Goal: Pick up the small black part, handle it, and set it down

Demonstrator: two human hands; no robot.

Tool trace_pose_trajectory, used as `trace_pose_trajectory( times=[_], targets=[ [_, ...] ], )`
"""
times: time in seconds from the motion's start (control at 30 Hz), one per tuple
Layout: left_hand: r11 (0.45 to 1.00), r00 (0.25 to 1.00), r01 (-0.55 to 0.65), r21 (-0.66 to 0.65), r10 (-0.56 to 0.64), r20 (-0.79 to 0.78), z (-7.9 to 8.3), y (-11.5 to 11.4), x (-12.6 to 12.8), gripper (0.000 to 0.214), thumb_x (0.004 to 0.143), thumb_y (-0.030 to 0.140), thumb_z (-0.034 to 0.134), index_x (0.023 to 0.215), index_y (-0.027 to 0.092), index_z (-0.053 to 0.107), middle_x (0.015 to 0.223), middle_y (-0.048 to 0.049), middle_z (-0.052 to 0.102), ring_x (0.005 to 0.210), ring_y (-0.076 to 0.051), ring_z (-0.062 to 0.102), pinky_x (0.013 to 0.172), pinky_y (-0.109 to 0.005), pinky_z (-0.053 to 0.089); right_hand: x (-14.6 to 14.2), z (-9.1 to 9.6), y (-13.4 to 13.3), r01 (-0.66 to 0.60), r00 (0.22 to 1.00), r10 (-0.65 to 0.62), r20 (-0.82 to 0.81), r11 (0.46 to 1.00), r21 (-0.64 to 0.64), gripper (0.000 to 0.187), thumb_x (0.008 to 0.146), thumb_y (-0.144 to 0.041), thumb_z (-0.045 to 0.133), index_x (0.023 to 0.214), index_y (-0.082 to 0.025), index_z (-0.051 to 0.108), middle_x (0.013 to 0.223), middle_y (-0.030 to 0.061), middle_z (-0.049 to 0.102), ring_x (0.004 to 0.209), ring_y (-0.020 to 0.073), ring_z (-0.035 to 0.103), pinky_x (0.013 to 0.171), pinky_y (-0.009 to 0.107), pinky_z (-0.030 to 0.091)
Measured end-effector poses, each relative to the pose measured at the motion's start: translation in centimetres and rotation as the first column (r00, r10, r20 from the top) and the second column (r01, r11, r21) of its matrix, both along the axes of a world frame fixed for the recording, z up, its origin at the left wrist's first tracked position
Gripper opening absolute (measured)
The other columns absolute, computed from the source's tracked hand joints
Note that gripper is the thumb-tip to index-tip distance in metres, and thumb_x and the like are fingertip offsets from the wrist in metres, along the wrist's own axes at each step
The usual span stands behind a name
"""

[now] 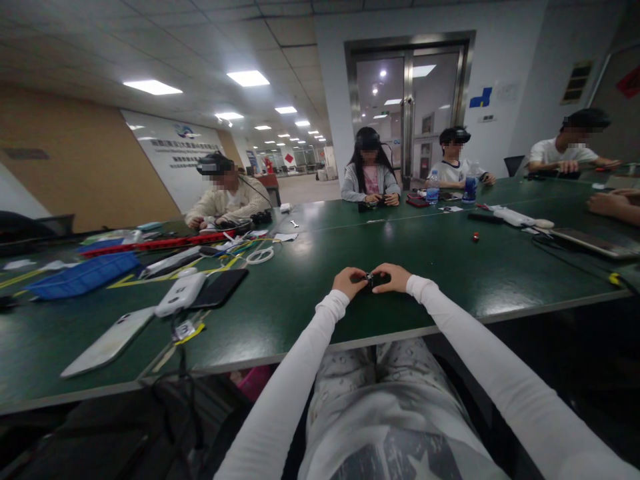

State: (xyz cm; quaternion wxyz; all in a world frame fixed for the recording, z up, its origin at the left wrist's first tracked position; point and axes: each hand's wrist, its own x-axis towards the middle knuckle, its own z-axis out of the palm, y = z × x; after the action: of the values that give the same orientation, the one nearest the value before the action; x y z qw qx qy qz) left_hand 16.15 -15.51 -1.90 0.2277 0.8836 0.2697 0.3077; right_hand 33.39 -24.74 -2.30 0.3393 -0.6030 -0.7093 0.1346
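Note:
Just above the green table (300,313), near its front edge, my two hands meet around a small dark object (369,279) with shiny metallic spots. My left hand (349,283) pinches it from the left between thumb and fingertips. From the right, the thumb and index finger of my right hand (394,277) close on the same object. It is too small, and too covered by fingertips, for me to tell its kind. A little red-and-dark item (475,237) stands on the table to the right, apart from my hands.
At left lie a blue basket (83,277), a white phone (110,341), a white power bank (181,293), a black phone-like slab (220,289) and coiled white cable (261,255). Bottles (470,185) stand far right; a tablet (593,244) lies nearer. Several people in headsets sit around the table.

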Motion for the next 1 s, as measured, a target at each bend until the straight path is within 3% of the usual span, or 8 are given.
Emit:
trace_pose_trajectory(
  times=[0.2, 0.53, 1.0],
  targets=[
    [1.000, 1.000, -0.011, -0.018, 0.010, -0.009, 0.25, -0.47, 0.10, 0.022, 0.060, 0.024, 0.062, 0.081, 0.018, 0.060, 0.082, -0.0020, 0.058, 0.075, -0.013, 0.054, 0.072, -0.029, 0.045, 0.05, -0.06, 0.02, 0.000, 1.000, 0.000, -0.022, 1.000, -0.002, 0.059, 0.053, -0.044, 0.066, 0.105, -0.020, 0.053, 0.101, 0.0069, 0.053, 0.084, 0.0178, 0.052, 0.074, 0.032, 0.041],
    [0.995, 1.000, 0.010, 0.100, -0.011, 0.013, 0.34, -0.88, 0.36, 0.019, 0.062, 0.026, 0.061, 0.078, 0.017, 0.060, 0.079, -0.0018, 0.055, 0.072, -0.012, 0.053, 0.070, -0.027, 0.045, -0.19, 0.28, -0.30, -0.016, 0.999, 0.016, -0.041, 1.000, -0.004, 0.058, 0.054, -0.042, 0.066, 0.105, -0.020, 0.052, 0.102, 0.0067, 0.053, 0.085, 0.0178, 0.052, 0.074, 0.032, 0.041],
    [0.986, 1.000, 0.012, 0.165, -0.011, -0.005, 0.17, -0.89, 0.93, 0.018, 0.062, 0.026, 0.059, 0.079, 0.018, 0.061, 0.080, -0.0025, 0.053, 0.073, -0.013, 0.050, 0.070, -0.027, 0.044, -0.15, 0.25, -0.23, -0.005, 1.000, 0.005, -0.026, 1.000, -0.009, 0.057, 0.053, -0.042, 0.067, 0.103, -0.019, 0.053, 0.100, 0.0066, 0.053, 0.084, 0.0174, 0.052, 0.073, 0.032, 0.042]
  ],
)
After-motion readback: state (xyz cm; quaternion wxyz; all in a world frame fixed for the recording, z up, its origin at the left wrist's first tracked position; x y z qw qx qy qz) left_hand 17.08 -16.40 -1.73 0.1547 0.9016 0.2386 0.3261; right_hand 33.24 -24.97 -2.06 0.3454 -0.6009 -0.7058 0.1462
